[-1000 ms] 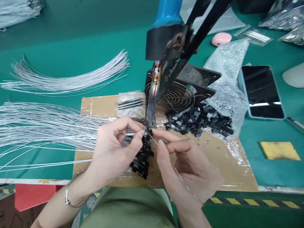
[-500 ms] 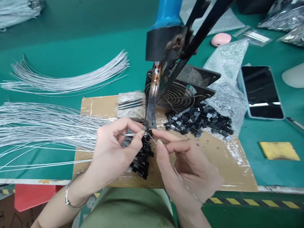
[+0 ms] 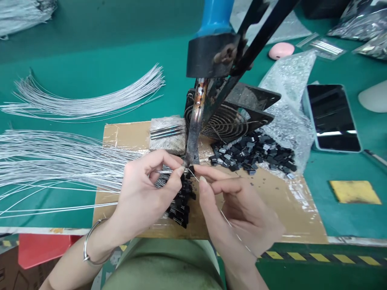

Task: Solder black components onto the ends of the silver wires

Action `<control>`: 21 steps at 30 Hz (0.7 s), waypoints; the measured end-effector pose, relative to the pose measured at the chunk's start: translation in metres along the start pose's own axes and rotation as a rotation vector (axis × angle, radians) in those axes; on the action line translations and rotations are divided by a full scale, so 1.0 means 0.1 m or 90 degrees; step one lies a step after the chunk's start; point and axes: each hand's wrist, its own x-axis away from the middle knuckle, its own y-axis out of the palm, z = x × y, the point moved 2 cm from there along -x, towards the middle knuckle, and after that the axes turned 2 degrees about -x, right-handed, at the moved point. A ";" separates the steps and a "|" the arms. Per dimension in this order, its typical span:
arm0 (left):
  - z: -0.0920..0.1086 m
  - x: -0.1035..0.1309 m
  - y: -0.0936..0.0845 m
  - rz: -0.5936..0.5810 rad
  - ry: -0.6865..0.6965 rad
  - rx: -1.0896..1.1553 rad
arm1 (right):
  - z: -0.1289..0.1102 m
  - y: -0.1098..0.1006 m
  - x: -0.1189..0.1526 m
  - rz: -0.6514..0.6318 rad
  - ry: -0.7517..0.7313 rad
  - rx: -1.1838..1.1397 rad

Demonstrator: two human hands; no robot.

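Observation:
In the head view my left hand (image 3: 152,185) is closed, thumb and forefinger pinching a thin grey wire (image 3: 165,171). The wire's end meets a small black connector (image 3: 191,170) right under the tip of a soldering iron (image 3: 196,117), fixed tip-down on a stand. My right hand (image 3: 238,205) pinches a strand of solder wire (image 3: 195,176), which runs up to that tip and trails back across the palm. My right fingertip is close to the connector; whether it touches is unclear. Below, wires with black connectors (image 3: 180,209) lie bunched, partly hidden by my left hand.
Loose black connectors (image 3: 254,153) are heaped on the cardboard (image 3: 272,213), before a black fan (image 3: 226,121). Grey wires (image 3: 60,161) spread leftward, with another bundle (image 3: 90,106) behind. At right are a phone (image 3: 334,117) and a yellow sponge (image 3: 355,191).
The upper part of the soldering iron has shifted slightly to the right. Both hands keep nearly the same place and the same pinches.

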 end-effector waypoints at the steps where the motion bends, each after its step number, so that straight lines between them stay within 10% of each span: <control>1: 0.00 0.00 0.00 0.000 0.000 -0.001 | 0.00 0.00 0.00 0.000 -0.001 -0.004; 17: -0.04 -0.01 -0.02 -0.007 -0.015 -0.088 | 0.07 0.03 0.04 0.014 0.076 -0.106; 21: -0.16 0.06 -0.11 0.019 0.027 -0.181 | 0.21 -0.15 -0.06 0.120 0.059 -0.040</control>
